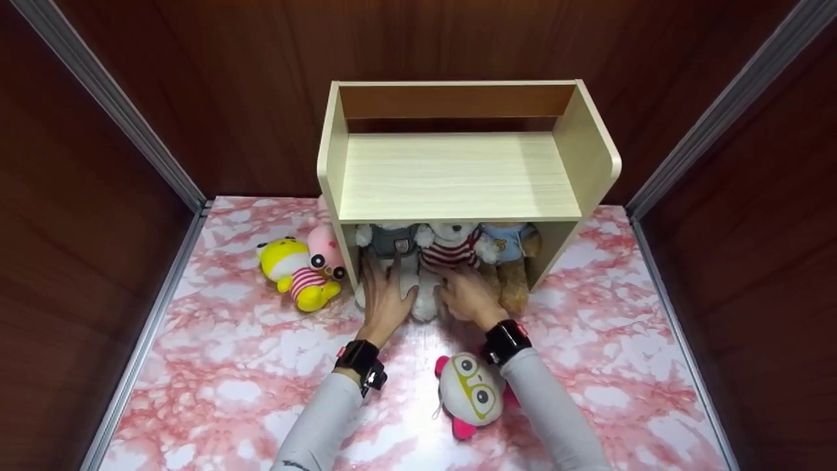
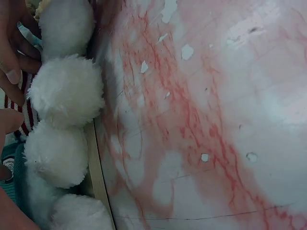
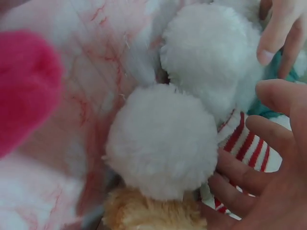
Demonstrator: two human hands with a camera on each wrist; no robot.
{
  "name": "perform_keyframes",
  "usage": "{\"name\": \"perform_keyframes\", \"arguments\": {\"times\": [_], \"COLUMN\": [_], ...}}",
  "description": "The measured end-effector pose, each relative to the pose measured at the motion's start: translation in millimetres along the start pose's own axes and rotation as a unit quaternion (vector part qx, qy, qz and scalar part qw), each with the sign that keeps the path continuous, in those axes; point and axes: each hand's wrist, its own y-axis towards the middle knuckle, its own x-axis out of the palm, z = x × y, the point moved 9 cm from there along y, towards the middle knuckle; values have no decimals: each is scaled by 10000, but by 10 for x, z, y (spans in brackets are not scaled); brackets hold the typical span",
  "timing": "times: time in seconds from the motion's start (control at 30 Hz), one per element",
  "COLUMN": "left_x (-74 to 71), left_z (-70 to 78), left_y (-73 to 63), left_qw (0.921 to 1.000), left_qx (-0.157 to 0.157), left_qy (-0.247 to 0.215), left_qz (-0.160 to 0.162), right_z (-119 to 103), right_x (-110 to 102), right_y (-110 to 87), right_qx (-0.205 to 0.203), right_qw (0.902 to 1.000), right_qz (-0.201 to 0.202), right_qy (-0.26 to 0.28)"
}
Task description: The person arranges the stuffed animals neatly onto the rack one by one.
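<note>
Inside the lower compartment of a pale wooden shelf [image 1: 458,176], three plush bears sit side by side. The left one is a white bear in a dark grey-green outfit [image 1: 394,244]; the middle one, a white bear in a red-striped top [image 1: 450,254]; the right one, a brown bear in a light blue top [image 1: 512,242]. My left hand [image 1: 384,302] rests on the left bear, fingers extended. Against the striped bear my right hand [image 1: 467,296] presses with spread, slightly bent fingers. White furry feet [image 3: 163,141] point outward in the right wrist view. The shelf board hides the bears' heads partly.
Left of the shelf lie a yellow plush toy [image 1: 297,275] and a pink plush toy [image 1: 324,245]. A round white plush with yellow glasses [image 1: 472,387] lies near my right forearm. Dark wood panels wall in the pink marbled surface [image 1: 229,366].
</note>
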Motion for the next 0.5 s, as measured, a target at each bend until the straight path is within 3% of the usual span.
{"name": "perform_keyframes", "arguments": {"times": [0.23, 0.5], "left_x": [-57, -142], "left_z": [45, 98], "left_y": [-35, -82], "left_qw": [9998, 9991], "left_qx": [76, 326], "left_qy": [-184, -228], "left_qz": [1, 144], "right_z": [25, 69], "right_x": [-197, -394], "right_y": [-132, -291], "right_qx": [-188, -248], "right_qw": [9991, 9989], "right_qz": [370, 403], "right_qy": [-1, -27]}}
